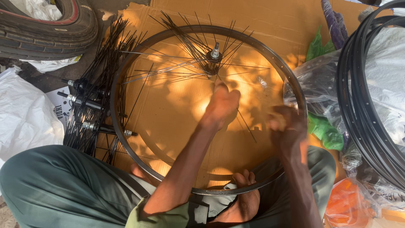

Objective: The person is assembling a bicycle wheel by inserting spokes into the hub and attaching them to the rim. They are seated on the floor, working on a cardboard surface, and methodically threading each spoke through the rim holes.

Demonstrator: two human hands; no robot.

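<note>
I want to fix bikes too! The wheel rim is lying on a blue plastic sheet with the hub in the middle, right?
Not quite. In the head view the wheel rim lies on brown cardboard, not a blue plastic sheet. The hub with its spokes does sit inside it.

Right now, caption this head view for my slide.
Seated person's left hand holds a spoke inside a bicycle rim on cardboard; right hand beside it.

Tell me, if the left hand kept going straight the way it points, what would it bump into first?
Most likely the hub with its bundle of loose black spokes, just beyond the left hand, inside the rim. Depth is hard to judge, so it might pass above them.
</note>
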